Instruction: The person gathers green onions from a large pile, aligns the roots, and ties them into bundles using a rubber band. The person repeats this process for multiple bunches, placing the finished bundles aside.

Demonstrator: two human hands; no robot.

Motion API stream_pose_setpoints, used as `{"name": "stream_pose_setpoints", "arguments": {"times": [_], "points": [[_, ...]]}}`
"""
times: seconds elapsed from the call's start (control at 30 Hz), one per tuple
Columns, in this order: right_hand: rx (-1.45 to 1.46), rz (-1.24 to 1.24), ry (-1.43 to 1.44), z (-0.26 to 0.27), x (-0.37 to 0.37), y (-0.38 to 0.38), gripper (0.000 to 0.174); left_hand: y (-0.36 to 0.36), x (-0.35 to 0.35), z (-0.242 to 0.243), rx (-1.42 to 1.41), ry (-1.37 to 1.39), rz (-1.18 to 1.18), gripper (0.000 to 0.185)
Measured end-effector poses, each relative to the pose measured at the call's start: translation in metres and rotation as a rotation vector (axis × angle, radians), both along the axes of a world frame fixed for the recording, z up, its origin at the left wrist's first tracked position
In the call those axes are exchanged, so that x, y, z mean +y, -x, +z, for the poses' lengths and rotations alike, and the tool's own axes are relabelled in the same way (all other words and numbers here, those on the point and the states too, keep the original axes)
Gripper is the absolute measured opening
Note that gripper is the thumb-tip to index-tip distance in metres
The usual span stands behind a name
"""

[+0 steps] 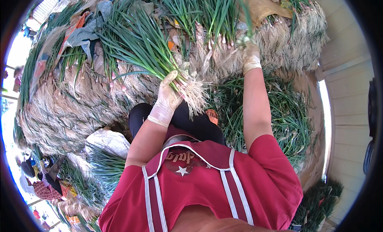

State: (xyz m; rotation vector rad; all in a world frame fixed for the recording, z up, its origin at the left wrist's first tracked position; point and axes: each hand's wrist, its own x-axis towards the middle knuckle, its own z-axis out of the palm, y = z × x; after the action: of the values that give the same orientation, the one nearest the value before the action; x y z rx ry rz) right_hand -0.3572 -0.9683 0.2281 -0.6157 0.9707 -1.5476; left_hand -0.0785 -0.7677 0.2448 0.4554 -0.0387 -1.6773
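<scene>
My left hand, in a thin pale glove, grips a bunch of green onions near the root end. Its long leaves fan to the upper left, and its pale roots hang over my knees. My right hand, also gloved and soiled, reaches to the far side by the heap. Blurred green leaves rise from its closed fingers; how many stalks it holds is unclear. Before me lies the long heap of green onions, leaves away from me and the tangled root ends towards me.
Loose green leaves pile on the ground under my right arm. Plastic sheeting and a brown sack lie over the heap. A white sack is at my left. Another person is at the lower left. A pale wall stands right.
</scene>
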Motion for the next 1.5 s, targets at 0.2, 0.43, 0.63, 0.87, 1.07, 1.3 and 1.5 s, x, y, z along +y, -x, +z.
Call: {"name": "stream_pose_setpoints", "arguments": {"times": [0.2,0.43,0.63,0.87,1.07,1.3,1.5], "points": [[-0.612,-0.384,0.727,0.021,0.045,0.1,0.017,-0.007,0.006,0.001,0.182,0.21,-0.206,0.039],[0.698,0.023,0.164,-0.013,0.022,-0.047,0.04,0.003,0.004,-0.005,-0.051,-0.09,-0.114,0.025],[0.952,0.309,-0.143,0.056,0.041,-0.059,0.042,0.013,0.009,0.009,-0.365,0.1,-0.169,0.034],[1.318,0.277,0.242,0.051,0.124,-0.088,0.032,0.047,0.003,0.006,-0.619,0.09,-0.153,0.029],[0.732,0.425,0.347,0.015,0.128,-0.125,0.027,0.024,0.002,0.012,-0.342,-0.12,-0.277,0.025],[-0.582,-0.064,-0.022,0.026,0.071,-0.103,0.032,0.006,0.029,0.021,-0.188,0.135,-0.385,0.038],[0.361,-0.275,0.179,-0.005,0.062,-0.086,0.029,-0.01,0.028,0.006,0.22,0.092,-0.331,0.049]]}}
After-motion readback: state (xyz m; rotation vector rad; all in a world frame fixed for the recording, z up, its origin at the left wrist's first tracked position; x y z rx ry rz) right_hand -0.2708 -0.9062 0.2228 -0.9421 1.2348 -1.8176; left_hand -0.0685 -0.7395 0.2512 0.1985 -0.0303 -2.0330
